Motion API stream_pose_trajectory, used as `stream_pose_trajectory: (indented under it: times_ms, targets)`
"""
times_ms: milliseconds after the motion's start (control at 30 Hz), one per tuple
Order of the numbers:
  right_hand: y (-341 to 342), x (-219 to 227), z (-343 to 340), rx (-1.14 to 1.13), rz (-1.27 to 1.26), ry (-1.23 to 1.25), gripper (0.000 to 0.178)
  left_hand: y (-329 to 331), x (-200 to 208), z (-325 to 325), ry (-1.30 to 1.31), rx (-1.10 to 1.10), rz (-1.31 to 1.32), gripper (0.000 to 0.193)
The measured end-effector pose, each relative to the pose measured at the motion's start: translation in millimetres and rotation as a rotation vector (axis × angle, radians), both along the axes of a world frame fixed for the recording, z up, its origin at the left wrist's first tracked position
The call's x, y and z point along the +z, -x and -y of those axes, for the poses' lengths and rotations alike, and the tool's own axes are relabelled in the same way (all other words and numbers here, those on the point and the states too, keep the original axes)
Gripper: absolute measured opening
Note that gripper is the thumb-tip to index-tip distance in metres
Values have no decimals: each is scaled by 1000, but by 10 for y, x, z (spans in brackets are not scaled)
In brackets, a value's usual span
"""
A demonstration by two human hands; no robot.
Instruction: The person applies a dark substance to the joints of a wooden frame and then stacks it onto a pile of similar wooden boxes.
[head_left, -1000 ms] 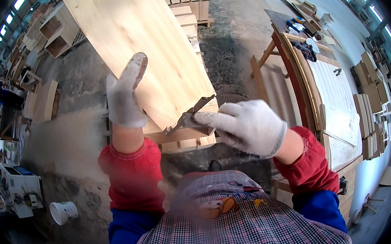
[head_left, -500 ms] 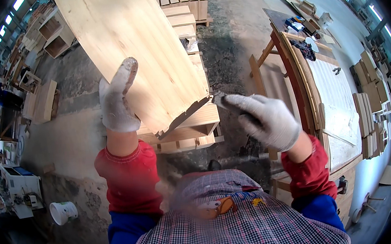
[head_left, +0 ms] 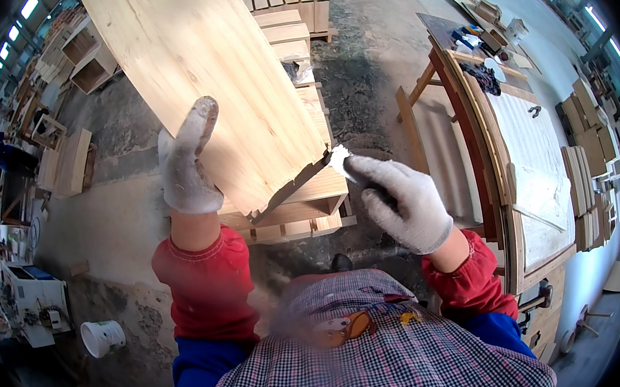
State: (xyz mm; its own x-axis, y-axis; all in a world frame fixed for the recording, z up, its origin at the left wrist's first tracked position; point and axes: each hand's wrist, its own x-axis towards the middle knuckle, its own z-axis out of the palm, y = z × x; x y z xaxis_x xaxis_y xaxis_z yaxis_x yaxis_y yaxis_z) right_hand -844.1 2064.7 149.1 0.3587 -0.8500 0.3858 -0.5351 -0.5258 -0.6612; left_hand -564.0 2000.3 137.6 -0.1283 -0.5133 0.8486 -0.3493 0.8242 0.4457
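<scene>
A long pale wooden panel (head_left: 218, 90) slants up and away in front of me, its near end edge dark and ragged. My left hand (head_left: 191, 160), in a stained white knit glove, is closed on the panel's left edge. Its thumb lies on the broad face and the other fingers are hidden. My right hand (head_left: 408, 203), gloved too, pinches a small thin flat piece (head_left: 339, 161) at the panel's near right corner. That piece looks bright white from here; I cannot make out its kind.
Below the panel stands an open-fronted wooden box (head_left: 304, 207), with more boxes (head_left: 299, 0) in a row beyond. To the right is a workbench (head_left: 524, 128) with a pale top, a dark cloth (head_left: 482, 78) and stacked boards (head_left: 581, 175) past it. White buckets (head_left: 102, 338) stand on the floor at left.
My right hand has moved left and slightly down, bringing the small piece onto the panel's corner. The piece looked dark before and bright now. The panel has shifted slightly left.
</scene>
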Motion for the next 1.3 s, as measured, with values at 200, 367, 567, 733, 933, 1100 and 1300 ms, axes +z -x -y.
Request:
stream_pose_trajectory:
  times_ms: [200, 367, 567, 733, 933, 1100, 1300]
  targets:
    - [39, 24, -50, -5, -86, -38, 39, 14, 34, -3, -25, -15, -1, 43]
    - [30, -26, -5, 42, -77, 4, 39, -14, 23, -17, -115, -6, -13, 43]
    - [-52, 195, -129, 204, -273, 43, 46, 21, -25, -51, -81, 27, -59, 46]
    - [-263, 358, -71, 298, -514, 149, 50, 120, 162, -60, -339, -142, -466, 36]
    - [79, 533, 178, 176, -586, 141, 41, 262, 405, -190, -752, -424, -894, 30]
    - [307, 462, 265, 154, -433, -9, 35, 339, 304, -215, -565, -283, -767, 30]
    - [202, 295, 203, 190, -239, 5, 35, 218, 90, -176, -531, -169, -618, 32]
